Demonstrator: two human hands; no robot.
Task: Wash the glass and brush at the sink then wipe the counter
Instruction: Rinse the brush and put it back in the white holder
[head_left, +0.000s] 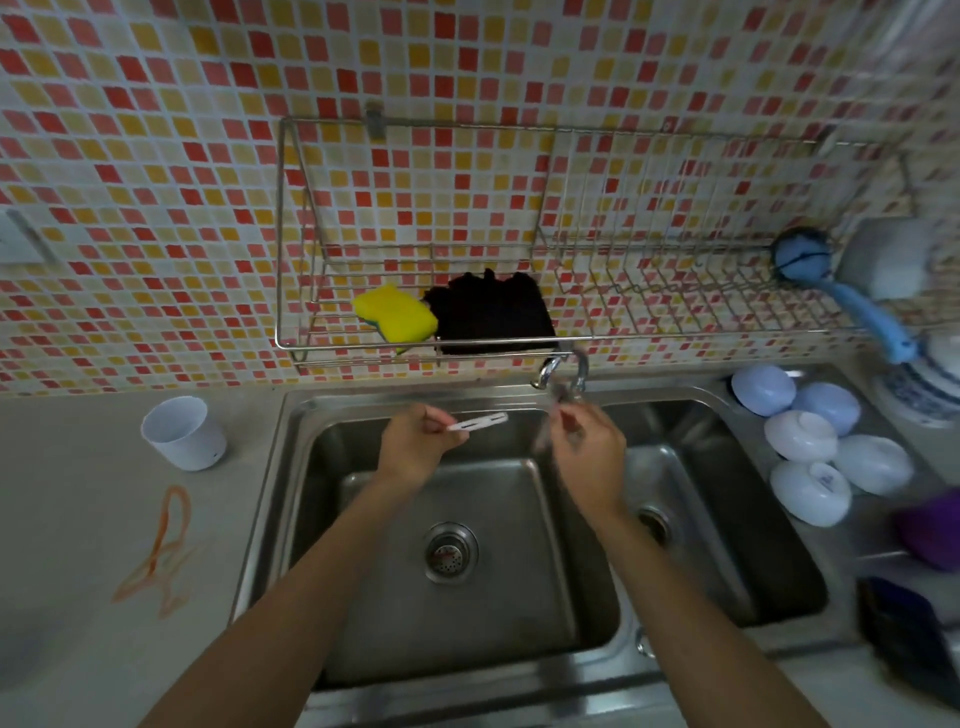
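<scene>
The left hand (415, 441) pinches the handle end of a thin white brush (478, 422), its fingers curled round it, so that the brush points rightward above the large basin of the steel sink (363, 415). The right hand (587, 447) is raised just below the tap (563, 371), fingers bent and gathered near the spout, with a blurred greyish streak beside them; whether they hold anything cannot be told. Both forearms reach in from the lower edge over the basin, whose round drain (450, 551) lies below the hands. The white glass (183, 432) stands upright on the grey counter (78, 519) to the left of the sink, well apart from both hands, with an orange looped item (166, 540) lying flat nearer the front edge. On the wall behind, a wire rack (519, 338) carries a yellow sponge (396, 316) touching a dark cloth (491, 314), and a blue-handled brush (852, 296) hangs at its right end. Pale upturned bowls (821, 441) cluster on the drainboard to the right of the smaller basin.
</scene>
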